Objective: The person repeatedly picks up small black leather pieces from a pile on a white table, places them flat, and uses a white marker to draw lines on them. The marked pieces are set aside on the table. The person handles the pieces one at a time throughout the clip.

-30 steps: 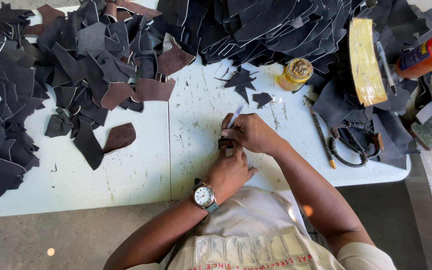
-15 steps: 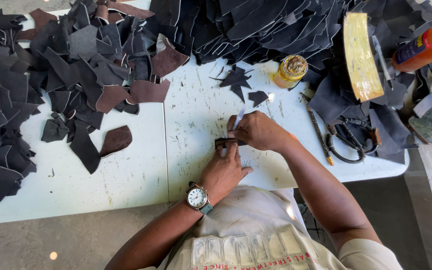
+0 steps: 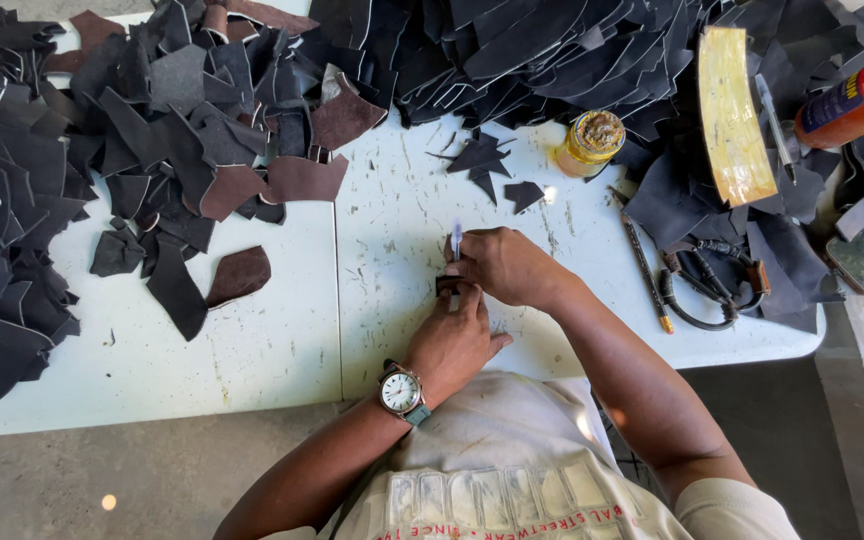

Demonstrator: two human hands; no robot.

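A small dark piece of leather (image 3: 449, 285) lies on the white table (image 3: 282, 340), close to the front edge and near the middle seam. The left hand (image 3: 455, 340) presses down on it, fingers bent and closed on the piece so it stays flat. A wristwatch (image 3: 401, 391) sits on that wrist. The right hand (image 3: 497, 265) is just above, touching the same piece, and its grip is closed around a thin tool with a pale tip (image 3: 456, 238) that sticks up past the fingers — I cannot tell if it is a pen or a small knife.

To do this step well, I think the left hand should hold the piece still and flat, with its fingers kept out of the tool's path. The tool should go slow and light, because the piece is small and could slide.

Farther out, a small yellow jar (image 3: 592, 142) stands open near a few dark scraps (image 3: 482, 158). A brown piece (image 3: 239, 275) lies alone to the left. Big heaps of dark leather cut-outs (image 3: 132, 130) fill the back and left of the table. To the right lie a long thin stick (image 3: 644, 268), a pair of shears (image 3: 704, 290), a curved yellow strip (image 3: 732, 115) and an orange bottle (image 3: 857, 100) — all well apart from the hands.
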